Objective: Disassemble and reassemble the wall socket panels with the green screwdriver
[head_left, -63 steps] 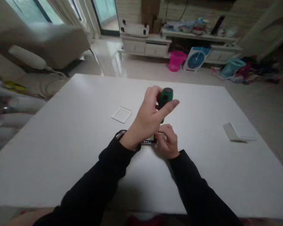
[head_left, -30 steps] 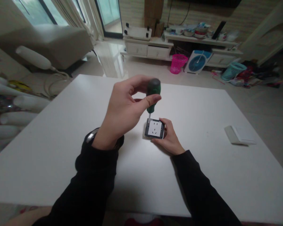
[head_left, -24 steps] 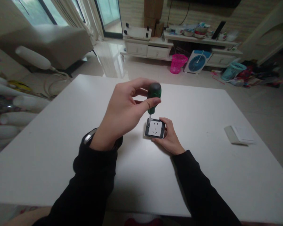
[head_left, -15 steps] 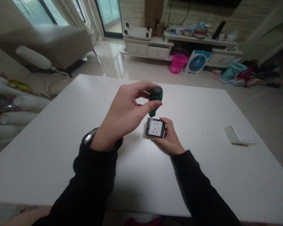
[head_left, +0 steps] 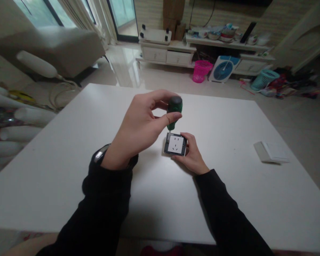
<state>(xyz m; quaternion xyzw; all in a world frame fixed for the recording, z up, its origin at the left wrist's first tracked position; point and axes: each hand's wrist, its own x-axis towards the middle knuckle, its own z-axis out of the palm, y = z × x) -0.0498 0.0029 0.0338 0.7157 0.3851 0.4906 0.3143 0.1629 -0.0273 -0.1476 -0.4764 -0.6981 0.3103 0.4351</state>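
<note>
A wall socket with a white face and dark frame lies on the white table. My right hand grips its right side and holds it flat. A screwdriver with a green handle stands upright, its tip on the socket's upper left corner. My left hand is closed on the handle, thumb and fingers pinching its top. A dark watch sits on my left wrist.
A white switch plate lies near the table's right edge. Beyond the table are a pink basket, a blue fan, a low white cabinet and a grey sofa on the left.
My left hand first covered the socket, then rose so the socket's face shows. Over the last second the screwdriver handle dipped and came back up slightly, tip staying on the socket corner.
</note>
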